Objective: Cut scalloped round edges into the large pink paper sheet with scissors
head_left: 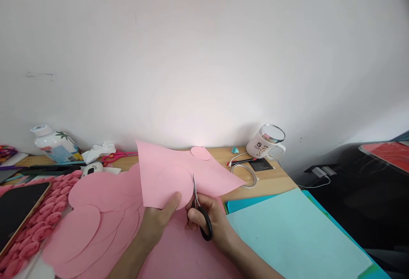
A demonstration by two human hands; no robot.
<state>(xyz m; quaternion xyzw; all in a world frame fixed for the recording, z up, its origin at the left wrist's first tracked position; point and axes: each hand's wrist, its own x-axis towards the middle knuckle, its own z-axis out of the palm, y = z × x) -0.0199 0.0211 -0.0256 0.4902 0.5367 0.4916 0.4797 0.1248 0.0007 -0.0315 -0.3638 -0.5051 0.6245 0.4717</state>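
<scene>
My left hand (157,221) pinches the lower edge of a pink paper sheet (179,172) and holds it up above the desk. My right hand (209,223) grips black-handled scissors (200,211), whose blades point upward into the sheet along a curved pencil line. Below my hands lie several cut pink paper circles (92,223) in an overlapping pile. A single small pink disc (200,153) rests further back on the desk.
Light blue paper sheets (294,232) lie at the right. A white mug (266,142), a coiled cable (244,172), a white bottle (54,143), pink scissors (116,156), pink paper roses (41,215) and a dark tablet (17,211) crowd the wooden desk (275,179). A wall stands behind.
</scene>
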